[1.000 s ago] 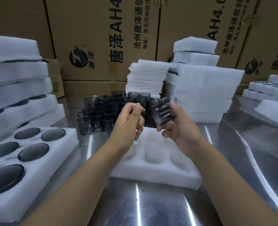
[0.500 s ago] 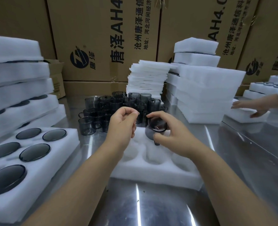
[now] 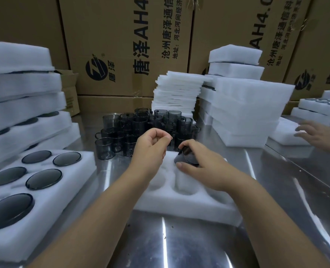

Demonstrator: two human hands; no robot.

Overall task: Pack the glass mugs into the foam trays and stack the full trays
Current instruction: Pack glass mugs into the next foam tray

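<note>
Your right hand (image 3: 204, 169) curls its fingers round a mug (image 3: 187, 158), seating it in the foam tray (image 3: 189, 207); your left hand (image 3: 150, 149) hovers curled, empty.

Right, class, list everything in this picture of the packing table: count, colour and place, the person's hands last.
foam tray: one, white, table centre, under the hands
glass mug: one, smoky grey, at a far pocket of that tray
loose mugs: many, smoky grey, behind the tray
filled tray: one, white, near left, grey mugs in it
full-tray stack: one, white, far left
foam sheets: one pile, white, centre back
tray pile: one, white, right of the sheets
cardboard boxes: several, brown, along the back
table: one, shiny metal, under everything
another person's hand: one, right edge
left hand: curled, nothing seen in it, above the tray
right hand: grips the glass mug
</note>
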